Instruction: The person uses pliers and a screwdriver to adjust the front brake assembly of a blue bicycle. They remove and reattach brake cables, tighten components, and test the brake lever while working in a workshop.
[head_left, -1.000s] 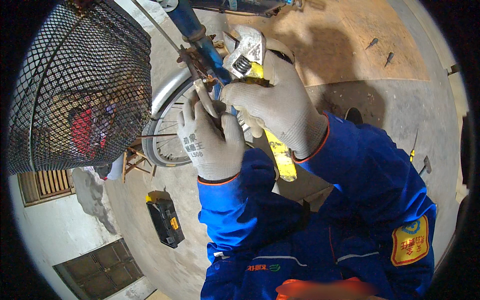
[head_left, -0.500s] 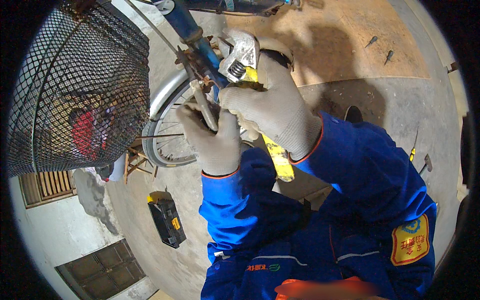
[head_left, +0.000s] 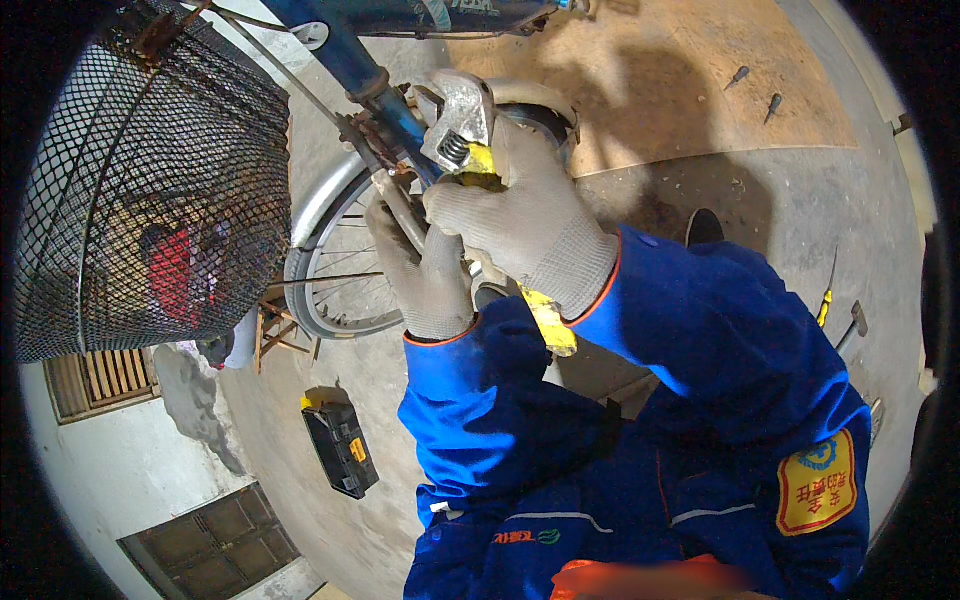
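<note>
Both my hands wear pale grey gloves and work close together at the front of a blue bicycle (head_left: 340, 50). My right hand (head_left: 530, 215) is closed round the yellow handle of an adjustable wrench (head_left: 468, 112). Its metal jaw points up and left beside the bicycle's blue tube, and the handle's yellow end shows below the hand. The fingers of my left hand (head_left: 428, 285) close round a slim grey tube (head_left: 399, 212) that slants down from rusty fittings (head_left: 375, 140). My right hand partly hides where the two hands meet.
A black mesh basket (head_left: 150, 230) with red cloth inside fills the left. Behind my left hand is the wheel (head_left: 345, 322). An open black toolbox (head_left: 335, 450) stands on the floor. Screwdrivers (head_left: 773, 107) and a hammer (head_left: 857, 322) lie at right.
Both hands and the wrench have shifted slightly left, the wrench head also a little down. The view has moved a little. Each hand keeps its hold.
</note>
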